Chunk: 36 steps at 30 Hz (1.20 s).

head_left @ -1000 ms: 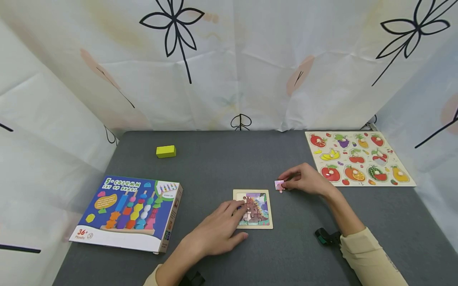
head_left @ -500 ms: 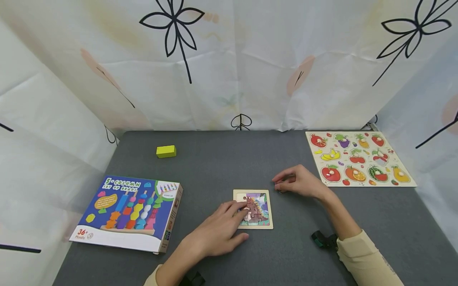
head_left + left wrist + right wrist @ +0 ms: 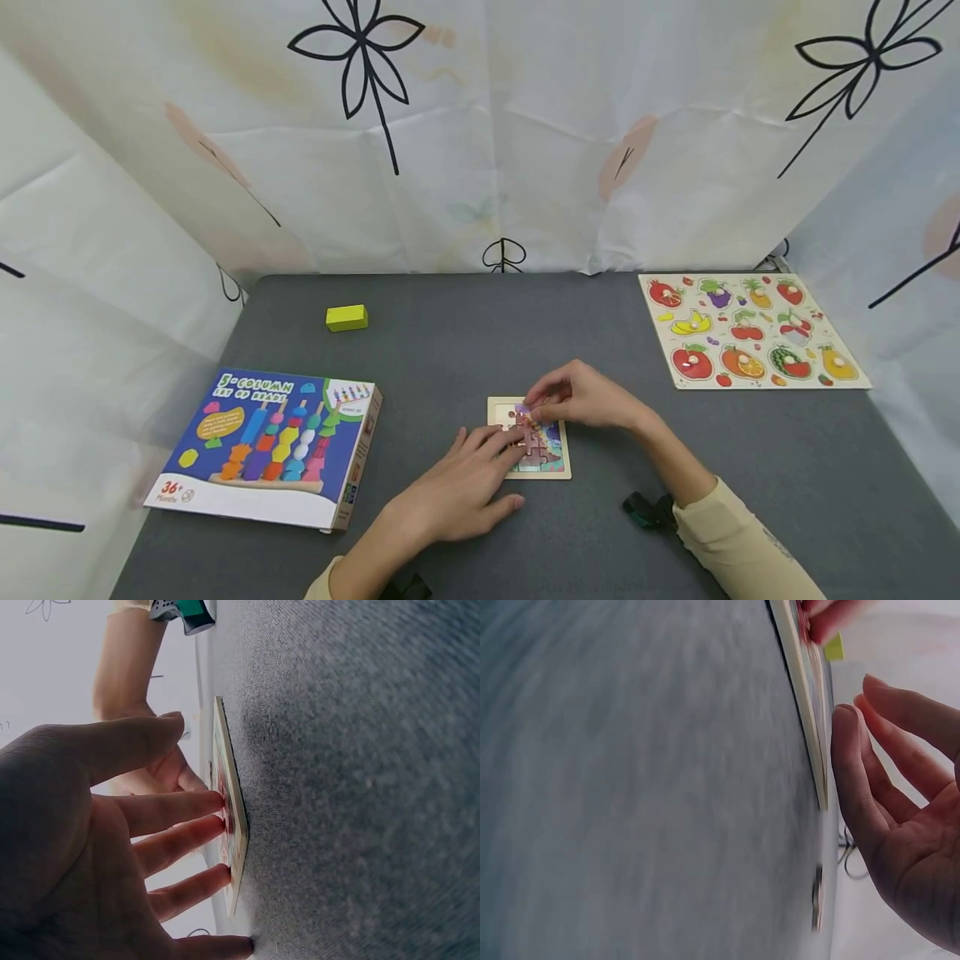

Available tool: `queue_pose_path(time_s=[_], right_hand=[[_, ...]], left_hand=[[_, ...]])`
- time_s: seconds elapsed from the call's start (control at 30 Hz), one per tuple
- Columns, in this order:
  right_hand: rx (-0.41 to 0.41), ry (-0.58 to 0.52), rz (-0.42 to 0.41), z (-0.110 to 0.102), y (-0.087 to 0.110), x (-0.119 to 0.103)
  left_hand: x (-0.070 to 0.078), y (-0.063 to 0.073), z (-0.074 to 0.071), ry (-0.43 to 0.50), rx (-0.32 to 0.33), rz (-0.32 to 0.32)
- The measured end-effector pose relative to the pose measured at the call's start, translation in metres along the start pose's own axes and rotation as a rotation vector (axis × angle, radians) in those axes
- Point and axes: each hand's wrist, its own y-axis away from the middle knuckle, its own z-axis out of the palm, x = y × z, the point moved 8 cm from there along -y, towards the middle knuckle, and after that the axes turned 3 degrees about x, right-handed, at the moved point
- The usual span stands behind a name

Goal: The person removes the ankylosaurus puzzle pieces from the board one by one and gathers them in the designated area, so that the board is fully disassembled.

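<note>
A small wooden jigsaw puzzle [image 3: 551, 458], with a brown animal picture and a pale frame, lies on the grey table. My left hand [image 3: 467, 487] rests its fingertips on the puzzle's left part; in the left wrist view its fingers [image 3: 176, 844] stretch out and touch the picture. Over the puzzle's upper part is my right hand [image 3: 588, 402], thumb and fingertips close together. It pinches a small pink puzzle piece, now mostly hidden by the fingers. In the right wrist view the thumb [image 3: 847, 750] stands just above the puzzle's frame [image 3: 802, 690].
At left lies a blue bead-game box [image 3: 262, 450]. A yellow block [image 3: 347, 317] sits at the back left. At the back right lies a fruit peg board [image 3: 753, 333]. Patterned white cloth [image 3: 562, 192] hangs behind the table [image 3: 450, 350].
My right hand has moved left and toward me from beside the puzzle to over its upper part, carrying the pink piece. The left hand has stayed on the puzzle, its fingers shifting slightly.
</note>
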Motion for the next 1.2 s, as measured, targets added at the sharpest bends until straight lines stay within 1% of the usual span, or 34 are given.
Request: queue_pose_path(time_s=[0.1, 0.2, 0.6, 0.77, 1.1, 1.2], right_hand=[[-0.027, 0.005, -0.015, 0.009, -0.007, -0.006], [-0.038, 0.014, -0.010, 0.014, -0.012, -0.010], [-0.017, 0.120, 0.030, 0.020, -0.022, -0.013], [-0.016, 0.155, 0.053, 0.022, -0.023, -0.012], [0.009, 0.260, 0.010, 0.022, -0.020, -0.016], [0.010, 0.273, 0.008, 0.022, -0.018, -0.016]], left_hand=[[-0.001, 0.000, 0.001, 0.004, -0.002, 0.004], [-0.001, 0.000, 0.001, 0.003, 0.001, 0.009], [-0.001, -0.001, 0.002, -0.002, 0.006, 0.012], [-0.001, 0.000, 0.002, -0.002, 0.007, 0.012], [0.000, 0.000, 0.001, -0.005, 0.010, 0.014], [0.001, 0.000, 0.001, -0.008, 0.014, 0.018]])
